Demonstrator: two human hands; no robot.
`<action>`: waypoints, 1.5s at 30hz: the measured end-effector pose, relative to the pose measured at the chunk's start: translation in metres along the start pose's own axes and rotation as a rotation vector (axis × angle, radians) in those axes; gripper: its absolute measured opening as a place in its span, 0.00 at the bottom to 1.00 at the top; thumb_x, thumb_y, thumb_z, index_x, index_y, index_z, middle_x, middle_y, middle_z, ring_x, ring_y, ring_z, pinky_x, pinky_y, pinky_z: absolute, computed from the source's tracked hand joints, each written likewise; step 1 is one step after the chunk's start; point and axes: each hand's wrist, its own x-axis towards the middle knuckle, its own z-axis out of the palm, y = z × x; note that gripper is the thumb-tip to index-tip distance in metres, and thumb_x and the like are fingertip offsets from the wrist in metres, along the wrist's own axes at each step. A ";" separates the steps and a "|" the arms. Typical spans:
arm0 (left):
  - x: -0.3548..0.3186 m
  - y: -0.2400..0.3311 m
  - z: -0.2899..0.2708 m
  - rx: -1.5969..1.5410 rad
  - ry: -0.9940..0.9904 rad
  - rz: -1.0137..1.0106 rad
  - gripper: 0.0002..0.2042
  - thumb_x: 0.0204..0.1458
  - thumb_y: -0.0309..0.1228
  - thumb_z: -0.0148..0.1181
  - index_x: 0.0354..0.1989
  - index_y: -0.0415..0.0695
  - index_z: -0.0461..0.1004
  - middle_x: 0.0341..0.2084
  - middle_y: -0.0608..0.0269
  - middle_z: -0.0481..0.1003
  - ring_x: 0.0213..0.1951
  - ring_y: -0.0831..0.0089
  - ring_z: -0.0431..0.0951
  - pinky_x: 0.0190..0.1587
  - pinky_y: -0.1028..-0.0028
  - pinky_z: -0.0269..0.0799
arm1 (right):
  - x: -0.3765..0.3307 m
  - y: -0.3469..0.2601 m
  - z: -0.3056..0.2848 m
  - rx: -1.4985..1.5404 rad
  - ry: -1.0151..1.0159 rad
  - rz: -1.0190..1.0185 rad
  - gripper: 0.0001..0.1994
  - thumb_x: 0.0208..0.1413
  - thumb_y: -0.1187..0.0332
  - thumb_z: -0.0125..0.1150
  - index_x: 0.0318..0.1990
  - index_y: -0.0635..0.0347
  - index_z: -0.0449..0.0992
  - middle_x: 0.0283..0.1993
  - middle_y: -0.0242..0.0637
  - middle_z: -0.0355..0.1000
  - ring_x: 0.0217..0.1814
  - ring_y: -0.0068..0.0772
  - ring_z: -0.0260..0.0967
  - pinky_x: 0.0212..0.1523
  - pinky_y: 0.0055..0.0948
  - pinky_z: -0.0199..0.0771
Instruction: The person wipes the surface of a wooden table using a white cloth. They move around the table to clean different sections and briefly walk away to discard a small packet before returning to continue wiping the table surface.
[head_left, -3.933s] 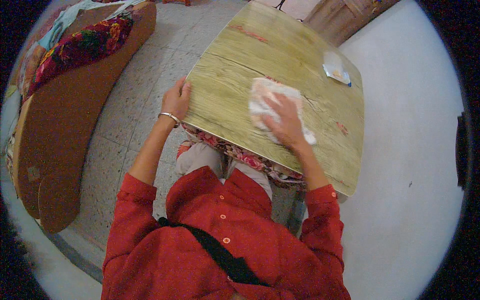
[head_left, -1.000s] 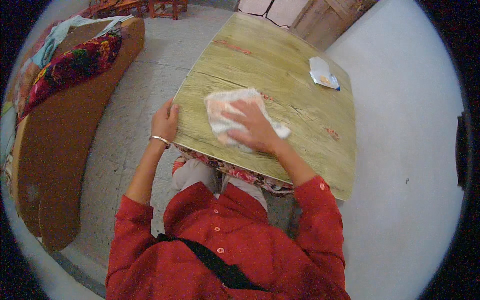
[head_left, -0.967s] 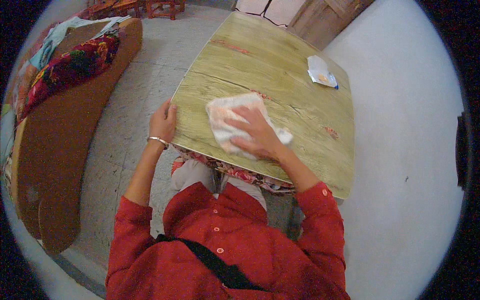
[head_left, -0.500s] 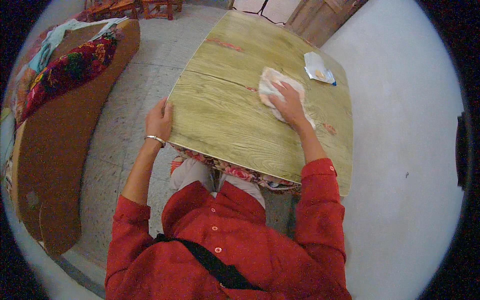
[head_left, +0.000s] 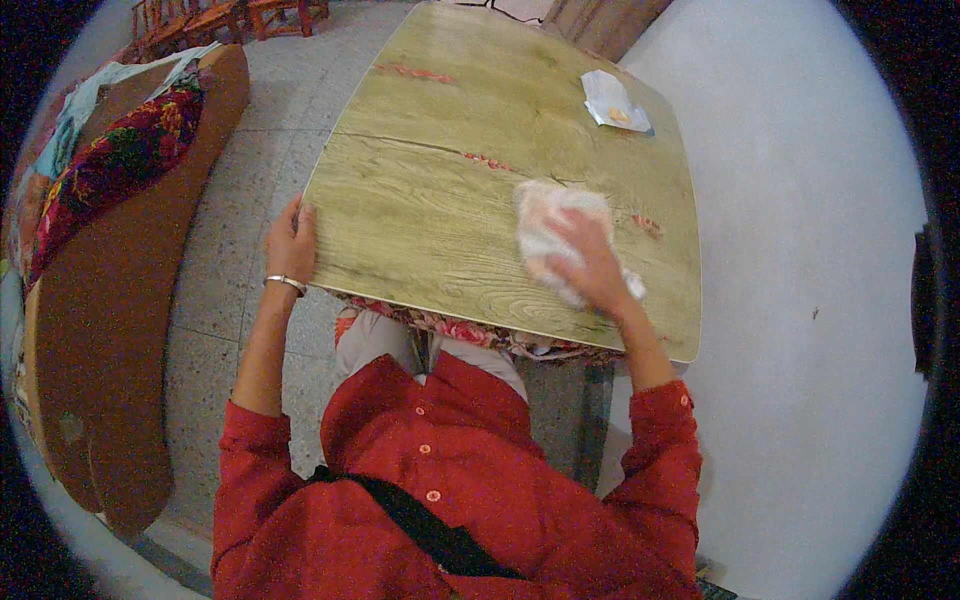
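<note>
A pale, cream-and-peach cloth (head_left: 535, 205) lies bunched on the wood-patterned table (head_left: 440, 210), right of its middle. My right hand (head_left: 585, 255) presses on it from above, fingers spread over the fabric and slightly blurred. A loose end of the cloth shows beside my wrist. At the table's left edge, near the front corner, my left hand (head_left: 291, 240) grips the rim, with a bracelet on its wrist. Its fingers are partly hidden at the edge.
An opened white packet (head_left: 610, 98) lies at the table's far right, close to the white wall (head_left: 790, 200). Flowered fabric (head_left: 465, 332) hangs under the front edge. Left of the floor stands a brown couch-like piece (head_left: 110, 300) with a dark flowered cloth (head_left: 125, 150). Wooden chairs (head_left: 215, 20) stand behind.
My right hand and the cloth have slid toward me across the tabletop. My left hand still grips the left edge. The whole view has shifted slightly.
</note>
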 end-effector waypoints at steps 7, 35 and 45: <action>0.004 0.025 -0.008 0.095 -0.056 -0.014 0.19 0.56 0.41 0.48 0.49 0.41 0.70 0.39 0.46 0.75 0.41 0.56 0.76 0.44 0.67 0.68 | 0.052 0.012 0.022 -0.126 0.104 0.064 0.26 0.49 0.54 0.57 0.57 0.49 0.67 0.62 0.47 0.57 0.64 0.48 0.51 0.64 0.42 0.45; 0.001 -0.002 -0.007 0.005 -0.085 -0.040 0.20 0.58 0.39 0.47 0.51 0.36 0.68 0.42 0.53 0.75 0.42 0.70 0.75 0.45 0.73 0.68 | -0.056 -0.032 0.001 -0.041 0.103 -0.052 0.26 0.47 0.55 0.60 0.55 0.50 0.69 0.59 0.45 0.62 0.62 0.49 0.54 0.62 0.46 0.49; -0.002 0.009 -0.008 0.045 -0.091 -0.059 0.18 0.58 0.36 0.47 0.49 0.35 0.70 0.41 0.54 0.76 0.42 0.72 0.74 0.46 0.74 0.67 | -0.087 0.110 -0.042 -0.186 0.314 0.344 0.25 0.50 0.53 0.57 0.55 0.53 0.69 0.59 0.46 0.62 0.61 0.49 0.56 0.61 0.44 0.51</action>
